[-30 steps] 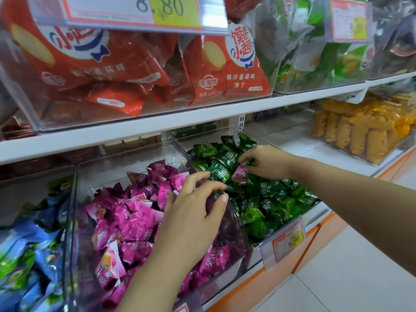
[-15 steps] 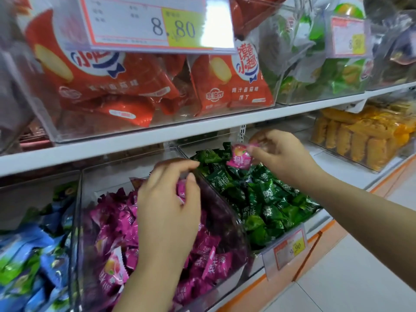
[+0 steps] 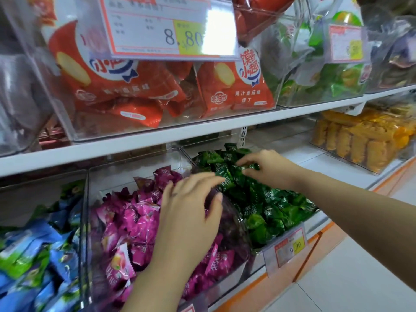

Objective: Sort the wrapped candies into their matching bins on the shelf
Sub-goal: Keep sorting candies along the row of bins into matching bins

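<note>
- Nearest the camera, the person's left hand hovers palm-down with fingers spread and almost straight, holding nothing.
- Directly under that hand and out to its left, pink candies fill a clear bin. Further left of it lie blue candies, some with green on their wrappers.
- Just off the left fingertips sits a loose green piece, between the two hands. Whether the fingers touch it cannot be told.
- Beyond those fingertips, the right hand reaches in from the right with fingers curled. Thumb and forefinger pinch a green candy at the top of the heap.
- Beneath and in front of the right hand, the green candies are heaped in the neighbouring bin. An orange-edged price tag hangs on that bin's front, below the right forearm.
- Well to the right of the right hand, yellow snacks stand in another clear box.
- Above both hands runs the white shelf edge. On it, red snack bags sit behind a large price label, with green snack bags above the right hand.
</note>
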### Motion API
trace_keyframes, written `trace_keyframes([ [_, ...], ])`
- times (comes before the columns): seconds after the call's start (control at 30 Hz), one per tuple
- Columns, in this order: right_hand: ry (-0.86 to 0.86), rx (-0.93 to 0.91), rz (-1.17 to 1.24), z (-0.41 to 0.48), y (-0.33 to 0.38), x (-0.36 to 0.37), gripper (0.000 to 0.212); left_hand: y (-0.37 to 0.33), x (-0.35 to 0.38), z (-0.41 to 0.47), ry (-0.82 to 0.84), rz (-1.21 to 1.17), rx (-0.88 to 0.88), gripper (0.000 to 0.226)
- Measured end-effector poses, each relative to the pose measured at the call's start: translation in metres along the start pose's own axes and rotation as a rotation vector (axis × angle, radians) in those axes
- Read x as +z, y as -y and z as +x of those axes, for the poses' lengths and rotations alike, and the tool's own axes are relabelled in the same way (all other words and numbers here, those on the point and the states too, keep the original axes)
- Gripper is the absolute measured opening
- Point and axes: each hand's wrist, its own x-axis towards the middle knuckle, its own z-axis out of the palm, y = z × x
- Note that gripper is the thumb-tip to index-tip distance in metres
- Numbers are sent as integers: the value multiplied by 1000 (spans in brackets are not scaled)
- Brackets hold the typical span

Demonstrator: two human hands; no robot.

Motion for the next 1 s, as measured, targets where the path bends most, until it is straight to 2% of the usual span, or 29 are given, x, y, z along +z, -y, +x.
trace_keyframes([
  [0.07, 108, 38, -86, 2, -4, 3, 39, -1, 2, 0, 187, 80, -22, 40],
  [0.13, 177, 43, -110, 3, -8, 3, 41, 0, 4, 0, 284, 93, -51, 42],
  [0.3, 307, 3, -131, -10, -10, 2, 46, 2, 4, 1, 306, 56, -84, 40],
  [0.5, 361, 11, -39, -26, -12, 11, 46, 3, 7, 0, 320, 25, -84, 39],
  [0.63, 350, 47, 100, -23, -15, 13, 44, 4, 8, -1, 327, 14, -86, 38],
  [0.7, 281, 98, 198, -20, -16, 13, 43, 4, 8, -1, 328, 11, -82, 38],
  [0.9, 189, 242, 189, -3, -17, 26, 53, 4, 8, -1, 334, 11, -85, 38],
  [1.0, 173, 253, 196, 2, -17, 27, 44, 3, 7, -1, 342, 10, -84, 39],
])
